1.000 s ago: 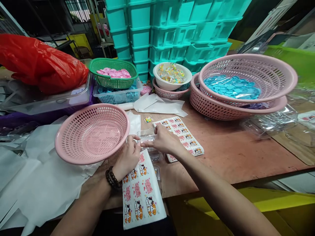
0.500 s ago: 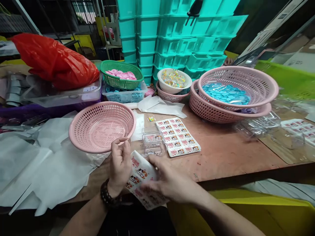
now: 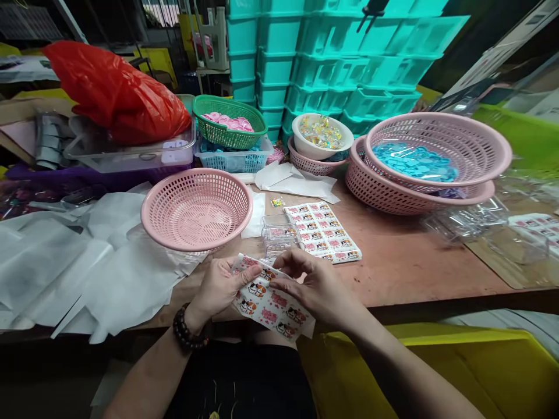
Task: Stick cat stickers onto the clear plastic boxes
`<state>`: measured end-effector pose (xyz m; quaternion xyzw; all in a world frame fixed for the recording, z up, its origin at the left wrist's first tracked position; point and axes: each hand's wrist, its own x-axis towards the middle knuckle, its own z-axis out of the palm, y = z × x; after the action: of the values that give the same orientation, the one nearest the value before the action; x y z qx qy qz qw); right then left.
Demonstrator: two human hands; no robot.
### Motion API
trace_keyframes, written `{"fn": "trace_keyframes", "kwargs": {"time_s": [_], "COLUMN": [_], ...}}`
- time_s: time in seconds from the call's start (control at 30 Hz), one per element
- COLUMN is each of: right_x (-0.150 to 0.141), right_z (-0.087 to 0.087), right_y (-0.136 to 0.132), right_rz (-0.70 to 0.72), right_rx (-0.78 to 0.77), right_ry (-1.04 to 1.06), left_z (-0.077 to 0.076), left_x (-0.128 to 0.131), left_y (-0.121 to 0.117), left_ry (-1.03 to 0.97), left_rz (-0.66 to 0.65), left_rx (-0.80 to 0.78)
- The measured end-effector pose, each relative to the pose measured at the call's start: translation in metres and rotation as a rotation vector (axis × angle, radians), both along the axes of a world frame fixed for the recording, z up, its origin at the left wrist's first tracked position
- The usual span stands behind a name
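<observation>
My left hand (image 3: 220, 285) grips the upper left corner of a sticker sheet (image 3: 266, 311) printed with cartoon cats and pink lettering, thumb on top. At the sheet's upper right edge, my right hand (image 3: 314, 282) has thumb and curled fingers closed around it; the exact contact of the fingertips is partly hidden. The sheet is tilted above the table's front edge. Just beyond my hands lie clear plastic boxes (image 3: 279, 230), one showing a cat sticker. A stack of more sticker sheets (image 3: 325, 230) rests to their right, and a small colourful packet (image 3: 277, 202) lies behind.
A pink basket (image 3: 196, 209) stands at left beside white paper sheets (image 3: 117, 262). Stacked pink baskets (image 3: 476, 145) with blue pieces stand at right. Behind are a green basket (image 3: 229, 137), a white bowl (image 3: 323, 152) of wrapped packets and teal crates (image 3: 332, 64). A yellow bin (image 3: 428, 361) is below.
Both hands have come back from the clear boxes towards the table's front edge. The sticker sheet, earlier lying under my left forearm, has been lifted and turned between both hands.
</observation>
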<state>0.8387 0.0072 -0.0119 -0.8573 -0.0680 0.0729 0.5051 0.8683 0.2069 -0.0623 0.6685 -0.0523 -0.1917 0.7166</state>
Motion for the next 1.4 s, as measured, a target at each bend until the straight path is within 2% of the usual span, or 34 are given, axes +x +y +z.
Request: {"fn": "trace_keyframes", "kwargs": {"time_s": [0.13,0.27,0.37,0.5,0.57,0.63,0.77,0.87,0.93,0.97,1.03,1.1,1.17,1.2,1.27,1.33,1.4], "right_x": [0.002,0.004,0.004,0.000,-0.002,-0.003,-0.006,-0.017,-0.025,-0.028,-0.028,-0.017,0.005,0.019,0.047,0.074,0.096], "right_z": [0.005,0.002,-0.007,-0.016,-0.017,-0.017,-0.021,-0.030,-0.035,-0.036,-0.033,-0.023,-0.010,-0.004,0.003,0.003,-0.001], "right_y": [-0.001,-0.003,-0.003,0.000,0.002,0.003,0.000,-0.005,-0.009,-0.011,-0.016,-0.023,-0.034,-0.040,-0.050,-0.057,-0.060], "right_rz": [0.056,0.018,-0.018,-0.049,-0.058,-0.063,-0.047,0.119,0.264,0.289,0.187,-0.075,-0.287,-0.320,-0.287,-0.224,-0.190], "right_rx": [-0.039,-0.079,-0.179,-0.381,-0.440,-0.464,-0.449,-0.399,-0.326,-0.277,-0.191,-0.114,-0.008,0.056,0.166,0.232,0.262], "right_ry": [0.036,0.010,-0.199,-0.638,-0.758,-0.784,-0.747,-0.658,-0.542,-0.505,-0.503,-0.508,-0.416,-0.332,-0.136,0.069,0.248], "left_z": [-0.006,-0.002,0.000,-0.002,-0.002,0.000,0.004,0.004,0.003,0.003,0.002,0.002,0.002,0.002,0.005,0.010,0.017], "left_x": [-0.001,0.000,0.002,0.003,0.002,0.001,0.002,0.003,0.003,0.003,0.004,0.008,0.013,0.016,0.023,0.029,0.034], "left_y": [-0.001,0.002,0.001,-0.003,-0.005,-0.006,-0.003,-0.001,0.001,0.002,0.007,0.015,0.024,0.027,0.030,0.026,0.017], "left_ry": [-0.051,0.063,0.106,0.160,0.188,0.207,0.236,0.276,0.311,0.323,0.307,0.212,0.069,0.012,-0.025,-0.008,-0.035], "left_rz": [0.067,-0.054,-0.100,-0.032,-0.023,-0.083,-0.262,-0.318,-0.309,-0.299,-0.287,-0.273,-0.270,-0.262,-0.242,-0.208,-0.213], "left_rx": [0.070,-0.099,-0.127,-0.095,-0.121,-0.188,-0.244,-0.205,-0.170,-0.151,-0.107,-0.052,-0.008,-0.010,-0.050,-0.079,-0.018]}}
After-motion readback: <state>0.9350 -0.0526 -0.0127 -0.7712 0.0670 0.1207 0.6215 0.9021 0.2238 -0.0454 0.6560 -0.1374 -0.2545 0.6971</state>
